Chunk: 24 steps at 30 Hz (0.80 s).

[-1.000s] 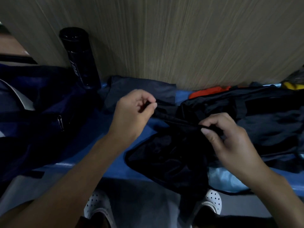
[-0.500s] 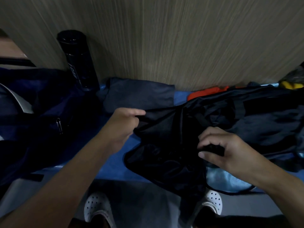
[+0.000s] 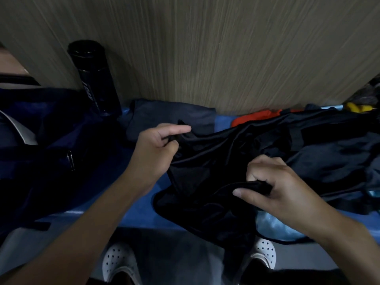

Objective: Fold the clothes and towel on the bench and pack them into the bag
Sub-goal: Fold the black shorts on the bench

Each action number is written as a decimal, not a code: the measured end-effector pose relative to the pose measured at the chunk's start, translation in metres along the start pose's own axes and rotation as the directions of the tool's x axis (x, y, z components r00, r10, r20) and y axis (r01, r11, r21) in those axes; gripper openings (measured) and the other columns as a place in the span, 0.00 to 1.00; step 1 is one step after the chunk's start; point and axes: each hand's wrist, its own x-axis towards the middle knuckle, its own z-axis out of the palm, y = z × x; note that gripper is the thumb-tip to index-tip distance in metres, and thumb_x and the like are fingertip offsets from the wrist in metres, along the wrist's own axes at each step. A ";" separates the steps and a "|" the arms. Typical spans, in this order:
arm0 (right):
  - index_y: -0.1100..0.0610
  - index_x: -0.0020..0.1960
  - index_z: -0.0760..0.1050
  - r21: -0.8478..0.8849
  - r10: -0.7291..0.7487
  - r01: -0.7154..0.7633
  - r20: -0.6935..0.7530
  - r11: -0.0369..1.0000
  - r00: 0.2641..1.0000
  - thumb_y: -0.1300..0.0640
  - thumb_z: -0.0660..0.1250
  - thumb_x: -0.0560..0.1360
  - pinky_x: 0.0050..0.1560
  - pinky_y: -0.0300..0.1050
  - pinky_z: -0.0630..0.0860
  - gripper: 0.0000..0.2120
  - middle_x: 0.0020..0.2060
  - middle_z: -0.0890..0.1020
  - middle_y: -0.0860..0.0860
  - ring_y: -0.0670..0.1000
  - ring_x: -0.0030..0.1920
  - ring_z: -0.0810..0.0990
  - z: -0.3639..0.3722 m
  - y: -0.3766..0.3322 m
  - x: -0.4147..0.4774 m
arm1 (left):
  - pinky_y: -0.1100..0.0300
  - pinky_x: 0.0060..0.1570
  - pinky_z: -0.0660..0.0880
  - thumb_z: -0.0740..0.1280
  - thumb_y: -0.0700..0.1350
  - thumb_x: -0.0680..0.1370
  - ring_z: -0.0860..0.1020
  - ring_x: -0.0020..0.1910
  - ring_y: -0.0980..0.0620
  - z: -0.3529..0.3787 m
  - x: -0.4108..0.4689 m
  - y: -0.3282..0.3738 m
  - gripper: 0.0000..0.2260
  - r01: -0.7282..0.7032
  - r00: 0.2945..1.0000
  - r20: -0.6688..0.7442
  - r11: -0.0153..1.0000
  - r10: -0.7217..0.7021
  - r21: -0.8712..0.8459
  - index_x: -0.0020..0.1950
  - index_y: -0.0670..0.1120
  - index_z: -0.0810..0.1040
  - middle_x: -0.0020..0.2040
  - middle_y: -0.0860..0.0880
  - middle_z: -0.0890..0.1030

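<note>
At far left the dark navy zip bag sits on the blue padded bench, with the black cylindrical bottle upright behind it against the wall. Next along is a folded dark grey garment, lying flat. The left hand has changed since half a second ago: its index finger now points out straight, while the thumb and other fingers pinch a corner of the black shiny garment. That garment lies mid-bench, stretched between the hands. It is creased, with its lower edge draped over the bench front. The right hand now clearly pinches a bunched fold of it, thumb underneath. Beyond, an orange cloth peeks out at the wall, and a light blue towel shows beneath the right wrist.
</note>
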 end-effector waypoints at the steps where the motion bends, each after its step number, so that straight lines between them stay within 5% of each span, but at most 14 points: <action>1: 0.48 0.36 0.68 0.035 -0.006 0.006 0.012 0.999 1.000 0.39 0.68 0.70 0.55 0.39 0.67 0.16 0.41 0.76 0.42 0.43 0.50 0.76 -0.001 -0.001 0.000 | 0.59 0.63 0.76 0.59 0.26 0.79 0.81 0.58 0.57 -0.001 0.000 -0.001 0.22 0.029 0.999 0.029 1.000 -0.029 -0.002 0.59 0.49 0.83 0.56 0.52 0.84; 4: 0.47 0.34 0.71 0.250 0.033 -0.053 0.082 0.967 0.996 0.42 0.71 0.68 0.58 0.47 0.71 0.13 0.43 0.82 0.42 0.47 0.58 0.79 0.000 -0.005 -0.001 | 0.55 0.68 0.72 0.56 0.24 0.77 0.78 0.64 0.57 -0.001 -0.001 -0.001 0.27 0.090 0.988 0.127 0.996 -0.089 -0.002 0.64 0.50 0.81 0.63 0.50 0.82; 6: 0.49 0.32 0.71 0.256 0.062 -0.080 0.075 0.963 0.995 0.41 0.72 0.66 0.55 0.43 0.73 0.14 0.42 0.83 0.43 0.45 0.56 0.80 0.004 -0.007 -0.001 | 0.58 0.71 0.68 0.57 0.24 0.76 0.72 0.69 0.61 0.001 -0.003 0.002 0.28 0.076 0.981 0.177 0.997 -0.075 0.000 0.63 0.51 0.81 0.69 0.51 0.76; 9: 0.50 0.32 0.65 -0.008 -0.095 0.094 -0.014 0.995 0.995 0.40 0.70 0.69 0.49 0.37 0.67 0.19 0.33 0.76 0.44 0.42 0.41 0.75 0.012 -0.004 0.003 | 0.53 0.70 0.70 0.63 0.32 0.77 0.75 0.67 0.55 0.005 -0.009 0.006 0.18 -0.031 0.965 0.258 0.998 0.046 -0.064 0.63 0.46 0.81 0.63 0.48 0.80; 12: 0.49 0.35 0.67 -0.098 -0.151 0.147 -0.030 0.984 0.988 0.40 0.69 0.70 0.47 0.36 0.63 0.17 0.34 0.69 0.40 0.40 0.39 0.69 0.011 -0.001 0.006 | 0.53 0.66 0.74 0.70 0.43 0.75 0.79 0.62 0.53 0.009 -0.016 0.008 0.15 -0.146 0.946 0.294 0.989 0.140 -0.001 0.61 0.45 0.82 0.60 0.51 0.80; 18: 0.48 0.41 0.71 -0.064 -0.133 0.125 -0.125 0.990 0.983 0.41 0.64 0.76 0.48 0.41 0.66 0.13 0.37 0.70 0.39 0.43 0.42 0.71 0.009 -0.007 0.008 | 0.59 0.63 0.73 0.76 0.54 0.69 0.79 0.61 0.53 0.030 -0.029 -0.003 0.20 -0.206 0.893 0.422 0.975 0.155 0.079 0.58 0.49 0.83 0.58 0.54 0.80; 24: 0.49 0.37 0.72 0.126 -0.034 0.060 -0.202 0.990 0.979 0.37 0.70 0.69 0.52 0.48 0.72 0.16 0.39 0.79 0.46 0.48 0.45 0.78 0.005 -0.008 0.007 | 0.61 0.53 0.76 0.75 0.47 0.71 0.82 0.50 0.54 0.037 -0.030 -0.006 0.05 -0.291 0.915 0.307 0.956 0.263 0.048 0.46 0.49 0.86 0.48 0.54 0.83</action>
